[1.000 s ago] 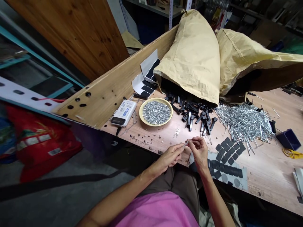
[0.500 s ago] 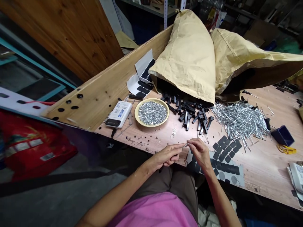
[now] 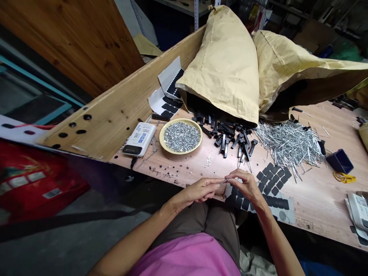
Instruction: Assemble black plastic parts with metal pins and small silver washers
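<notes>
Near the table's front edge, my left hand is closed on a thin metal rod, whose end sticks out past the fingertips. My right hand pinches at that same end; whether a small nut sits between its fingertips is too small to tell. Just beyond the hands lies a little cluster of small nuts. A cream bowl full of tiny metal nuts stands farther back on the left. Black plastic handles lie heaped in the middle, and to their right is a pile of metal rods.
Two large paper sacks lie open at the back. A white device sits beside the wooden side board. Under my right hand is a sheet of black pads. A dark blue box and yellow band are at the right.
The view has shifted slightly, so the table's things appear a little farther left. My right hand has turned a little, its fingers still at the rod's end. My left hand keeps its hold.
</notes>
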The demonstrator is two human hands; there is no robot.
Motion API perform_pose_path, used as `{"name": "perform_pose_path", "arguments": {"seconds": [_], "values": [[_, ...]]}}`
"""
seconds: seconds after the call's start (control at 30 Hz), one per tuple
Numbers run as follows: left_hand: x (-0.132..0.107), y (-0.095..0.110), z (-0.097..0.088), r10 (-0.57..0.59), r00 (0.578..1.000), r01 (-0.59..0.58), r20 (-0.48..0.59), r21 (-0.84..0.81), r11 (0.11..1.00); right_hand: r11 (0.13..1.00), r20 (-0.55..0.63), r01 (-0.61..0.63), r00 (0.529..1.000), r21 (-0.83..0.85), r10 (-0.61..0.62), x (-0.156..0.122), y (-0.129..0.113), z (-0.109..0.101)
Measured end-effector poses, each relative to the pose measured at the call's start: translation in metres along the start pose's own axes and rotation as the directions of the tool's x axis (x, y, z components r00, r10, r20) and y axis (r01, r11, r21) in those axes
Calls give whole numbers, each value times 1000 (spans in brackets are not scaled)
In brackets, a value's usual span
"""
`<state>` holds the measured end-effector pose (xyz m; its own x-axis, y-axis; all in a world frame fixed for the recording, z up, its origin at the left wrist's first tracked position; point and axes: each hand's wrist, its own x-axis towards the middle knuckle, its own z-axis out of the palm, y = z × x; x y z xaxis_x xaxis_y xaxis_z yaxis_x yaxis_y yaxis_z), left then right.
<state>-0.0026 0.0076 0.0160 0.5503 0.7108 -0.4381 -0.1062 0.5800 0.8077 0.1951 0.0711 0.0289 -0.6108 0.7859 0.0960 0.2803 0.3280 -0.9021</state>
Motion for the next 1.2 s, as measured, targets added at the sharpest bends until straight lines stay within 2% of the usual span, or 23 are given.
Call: {"name": "perform_pose_path", "arguments": {"seconds": [0.23, 0.37, 0.5, 0.77, 0.87, 0.97, 1.1, 1.2], "values": [[4, 3, 3, 33, 998, -34, -45, -30, 999, 992, -98, 43, 994, -118, -55, -2, -2, 2], [5, 2, 2, -11, 1000, 11, 12, -66, 998, 988, -23, 70, 997, -139, -74, -2, -5, -4], [5, 0, 2, 4, 1000, -3, 24, -26, 1000, 988, 32, 83, 996, -133, -79, -3, -7, -9], [6, -7, 6, 96, 995, -96, 2, 13, 995, 964, -107, 96, 986, -250, -126, -17, -1, 8], [8, -9, 11, 158, 985, -149, -73, 111, 983, 952, -193, 80, 971, -295, -141, -22, 1, 17], [9, -8, 17, 268, 945, -214, -189, 261, 941, 962, -306, 11, 947, -272, -97, -24, -1, 24], [10, -6, 23, 355, 912, -253, -204, 400, 881, 985, -361, -20, 931, -172, -45, -23, -4, 29], [10, -6, 26, 381, 903, -252, -200, 472, 845, 982, -393, -55, 919, -179, -20, -21, -4, 31]]}}
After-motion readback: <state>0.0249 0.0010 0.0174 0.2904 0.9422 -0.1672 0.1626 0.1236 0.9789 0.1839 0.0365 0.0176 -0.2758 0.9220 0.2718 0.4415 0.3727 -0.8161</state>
